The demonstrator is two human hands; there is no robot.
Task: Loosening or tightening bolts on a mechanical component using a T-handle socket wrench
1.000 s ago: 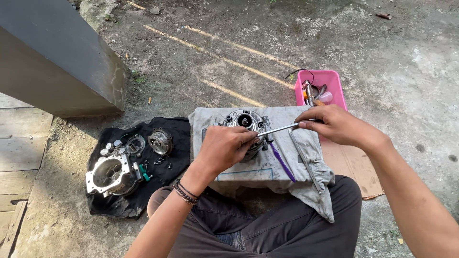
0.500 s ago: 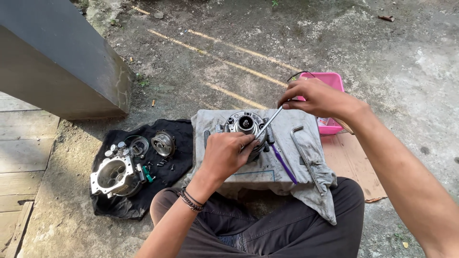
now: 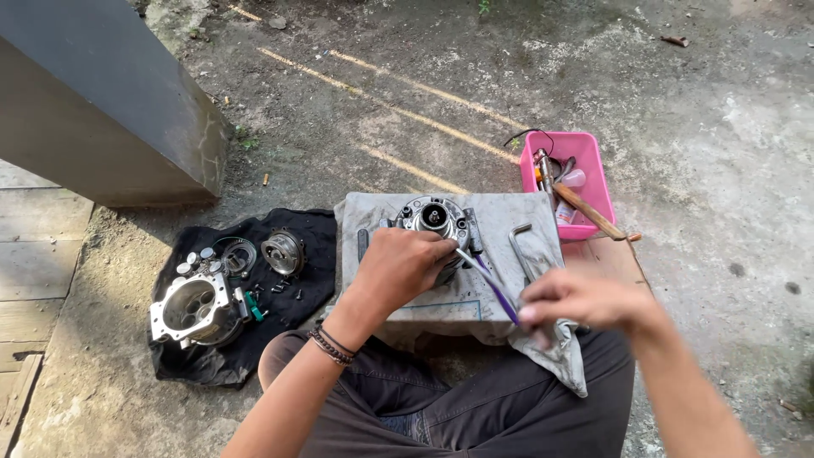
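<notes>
Item one: round metal engine part (image 3: 434, 219), set on the grey cloth (image 3: 509, 222) spread over the low block in front of your knees; your left hand (image 3: 398, 270) rests on its near side, fingers curled closed around the housing to steady it. Item two: purple-handled tool (image 3: 490, 284), its pale tip near the part and its handle running down to your right hand (image 3: 585, 301), whose fingers are pinched shut on the handle's lower end. Change noted: half a second ago your right hand was up by the pink tray gripping a metal wrench over the part; now that L-shaped wrench (image 3: 521, 248) lies free on the cloth, just right of the part, and the hand has dropped toward your lap onto the purple tool. Reading, as a judgement: the wrench stage looks finished or paused, and a finer tool is being brought in. Item three: pink tray (image 3: 593, 174) holding a wooden-handled tool (image 3: 593, 212) and small bottles, behind the cloth. Item four: black cloth (image 3: 314, 233) to your left, carrying a square metal housing (image 3: 191, 307), a round disc (image 3: 282, 251), a ring and loose small pieces. All sits on the concrete floor (image 3: 695, 110).
</notes>
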